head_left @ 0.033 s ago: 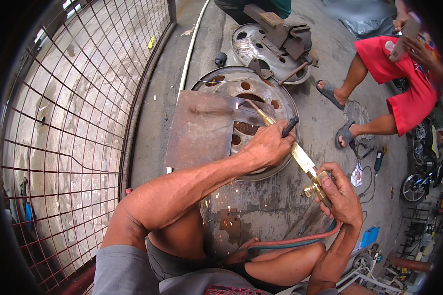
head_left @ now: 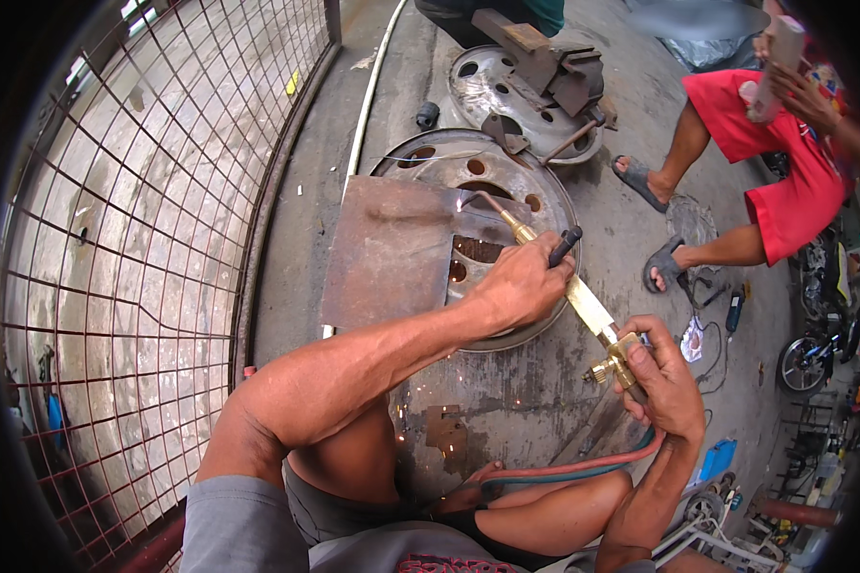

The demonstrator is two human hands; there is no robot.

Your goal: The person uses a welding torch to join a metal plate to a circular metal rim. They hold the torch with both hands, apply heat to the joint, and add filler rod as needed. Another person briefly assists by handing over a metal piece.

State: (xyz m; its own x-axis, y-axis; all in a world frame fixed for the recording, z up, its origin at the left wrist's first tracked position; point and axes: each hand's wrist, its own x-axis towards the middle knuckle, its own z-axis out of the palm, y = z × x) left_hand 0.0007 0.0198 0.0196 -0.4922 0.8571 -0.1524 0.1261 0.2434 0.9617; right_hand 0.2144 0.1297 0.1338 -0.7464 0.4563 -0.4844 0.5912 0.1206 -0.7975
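My left hand is closed around the front of a brass cutting torch. A short black cylinder-shaped piece sticks up by its thumb. My right hand grips the torch's rear end, beside the brass valve knob. The bent torch tip reaches a small bright glow at the edge of a rusty steel plate. That plate lies partly over a wheel rim with round holes. Sparks scatter below the rim, near my legs. Red and teal hoses run beneath my right wrist.
A bench vise stands on a second wheel rim farther back. Wire mesh fencing runs along the left. At right, a person in red shorts holds a pale block-like object. A motorbike wheel stands beyond.
The person at right has shifted their legs slightly and moved the pale object. The sparks fall in a different pattern. My hands and the torch stay in place.
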